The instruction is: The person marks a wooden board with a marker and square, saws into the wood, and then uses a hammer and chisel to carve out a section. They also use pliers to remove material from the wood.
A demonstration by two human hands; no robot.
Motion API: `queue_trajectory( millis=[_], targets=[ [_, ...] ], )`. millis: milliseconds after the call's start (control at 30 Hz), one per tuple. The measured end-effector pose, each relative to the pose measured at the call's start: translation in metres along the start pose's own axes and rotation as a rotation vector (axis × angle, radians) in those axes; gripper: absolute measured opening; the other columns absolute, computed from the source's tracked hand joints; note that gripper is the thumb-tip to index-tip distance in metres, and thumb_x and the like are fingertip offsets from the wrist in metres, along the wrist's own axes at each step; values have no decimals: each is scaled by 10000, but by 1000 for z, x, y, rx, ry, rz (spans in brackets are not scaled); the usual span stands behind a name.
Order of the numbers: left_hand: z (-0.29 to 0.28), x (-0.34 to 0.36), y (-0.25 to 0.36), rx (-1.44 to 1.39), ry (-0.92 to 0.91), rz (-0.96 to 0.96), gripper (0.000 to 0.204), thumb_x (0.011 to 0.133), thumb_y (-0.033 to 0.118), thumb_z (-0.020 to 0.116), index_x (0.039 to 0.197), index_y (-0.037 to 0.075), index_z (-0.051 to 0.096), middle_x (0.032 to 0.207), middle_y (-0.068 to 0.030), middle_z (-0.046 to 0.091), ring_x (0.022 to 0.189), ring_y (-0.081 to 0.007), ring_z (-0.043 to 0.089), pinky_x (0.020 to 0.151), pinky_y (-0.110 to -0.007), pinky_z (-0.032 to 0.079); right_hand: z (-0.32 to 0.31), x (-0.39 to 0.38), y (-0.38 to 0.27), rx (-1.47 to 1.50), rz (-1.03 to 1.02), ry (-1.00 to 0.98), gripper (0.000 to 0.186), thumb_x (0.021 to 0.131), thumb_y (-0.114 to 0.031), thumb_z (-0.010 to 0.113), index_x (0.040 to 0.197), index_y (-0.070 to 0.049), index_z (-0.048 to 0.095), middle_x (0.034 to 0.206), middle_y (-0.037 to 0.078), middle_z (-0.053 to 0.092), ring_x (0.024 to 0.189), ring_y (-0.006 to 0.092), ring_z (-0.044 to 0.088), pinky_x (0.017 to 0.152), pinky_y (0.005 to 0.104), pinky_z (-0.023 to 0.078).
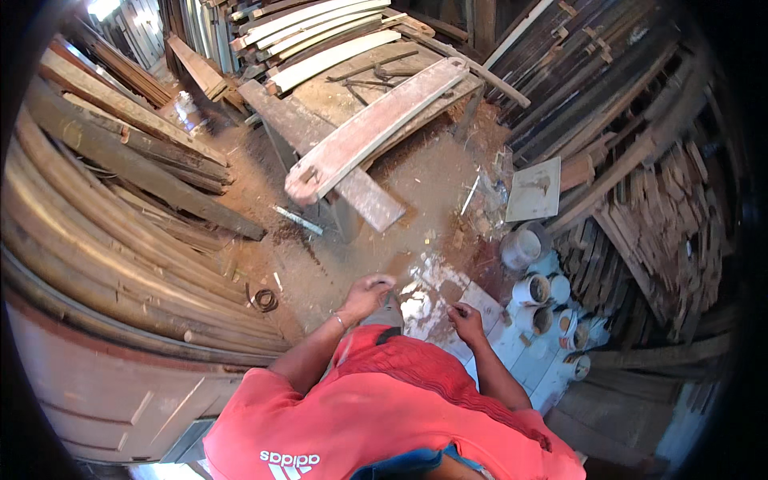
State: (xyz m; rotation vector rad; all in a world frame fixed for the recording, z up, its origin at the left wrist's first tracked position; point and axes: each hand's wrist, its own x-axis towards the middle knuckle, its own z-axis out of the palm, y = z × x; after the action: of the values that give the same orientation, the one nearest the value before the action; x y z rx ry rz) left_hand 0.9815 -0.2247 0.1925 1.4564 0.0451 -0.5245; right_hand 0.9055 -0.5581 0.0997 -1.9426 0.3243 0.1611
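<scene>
My left hand [370,292] is low in the middle of the head view, above my legs, its fingers loosely curved and apart, with nothing visible in it. My right hand [468,320] is to its right, fingers curled together; what they hold, if anything, is too small to make out. Beyond both hands stands a rough wooden workbench [360,84], bearing a long curved, pinkish board [368,132] laid across another plank [374,204]. Pale curved boards [320,56] are stacked at its back. Neither hand touches these.
Curved timbers [120,216] line the left side. Stacked wood pieces [664,240] fill the right. Several buckets [524,250] and a square board [534,188] stand at the right. A dark coil [264,299] and scraps lie on the dusty floor [320,272]. A panelled door [128,400] is at lower left.
</scene>
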Motion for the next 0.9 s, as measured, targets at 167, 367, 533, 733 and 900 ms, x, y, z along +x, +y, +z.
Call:
queue_trajectory(
  millis=[167,367,533,733,900],
  targets=[
    [49,66,211,2,-401,501,190,993,187,656,1040,8,700,1238,-126,700,1156,-218,638,1024,-362,482,-44,95,-38,12,182,10,381,928,-220,751,1208,28,680,942,93,735,816,146,689,705,301,554],
    [70,77,382,-150,-800,954,316,929,321,753,785,54,663,1167,-205,697,1073,-371,677,951,-474,524,-42,235,-137,190,58,-54,404,927,-270,761,1182,37,698,942,86,737,854,140,669,774,306,543],
    [56,128,428,-261,-560,1200,369,811,258,867,717,87,553,1112,-175,682,976,-364,678,818,-441,526,-31,361,-239,-73,-188,-307,381,962,-272,737,1184,33,687,1004,39,701,930,121,629,862,289,520],
    [38,224,448,-126,-83,1165,486,897,466,777,667,73,607,952,-230,746,875,-397,716,760,-464,583,-26,550,-327,-55,-385,-527,470,951,-306,736,1242,57,663,1027,84,739,963,136,666,871,319,540],
    [45,317,491,-79,-17,1016,474,792,459,865,759,71,596,1081,-216,706,1001,-396,690,860,-502,559,-19,724,-372,-66,-558,-486,357,944,-287,731,1165,-7,719,1033,135,755,947,179,704,855,334,551]
  ],
)
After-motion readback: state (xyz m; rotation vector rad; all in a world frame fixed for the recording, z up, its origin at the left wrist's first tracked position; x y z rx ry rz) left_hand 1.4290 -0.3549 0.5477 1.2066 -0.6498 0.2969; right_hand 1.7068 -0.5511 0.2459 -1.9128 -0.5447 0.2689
